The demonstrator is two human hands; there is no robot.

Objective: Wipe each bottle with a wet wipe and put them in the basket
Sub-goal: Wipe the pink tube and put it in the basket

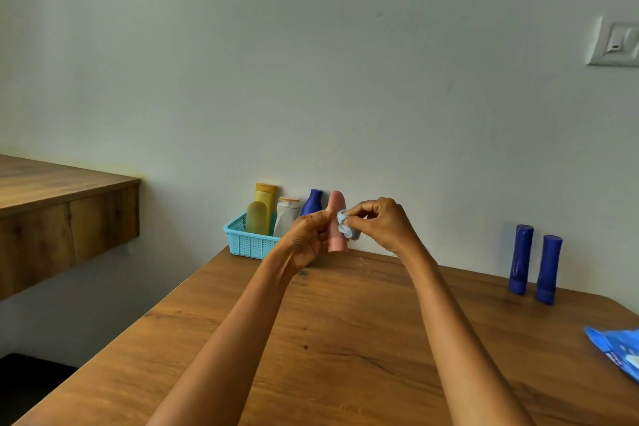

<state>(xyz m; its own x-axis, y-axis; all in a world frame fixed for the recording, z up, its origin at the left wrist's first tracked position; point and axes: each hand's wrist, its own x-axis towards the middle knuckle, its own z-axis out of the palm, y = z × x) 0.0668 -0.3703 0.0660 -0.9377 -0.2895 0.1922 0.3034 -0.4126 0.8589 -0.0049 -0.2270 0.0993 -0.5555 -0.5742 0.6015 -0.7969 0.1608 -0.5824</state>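
Soft, even daylight fills the frame; the wall (311,62) reads pale grey-green, a little dimmer toward the upper corners. Shadows are faint: a thin one under the hands (345,228) on the desk (345,339), a darker patch at lower left beneath the shelf (52,204). No glare. Wide-angle bending curves the desk edges. The picture is slightly soft, most at the right edge.

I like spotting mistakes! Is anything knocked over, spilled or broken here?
Nothing stands out. The bottles in the light blue plastic basket stand upright, as do two dark blue bottles on the wooden table. The hands hold the pink bottle and crumpled wipe.
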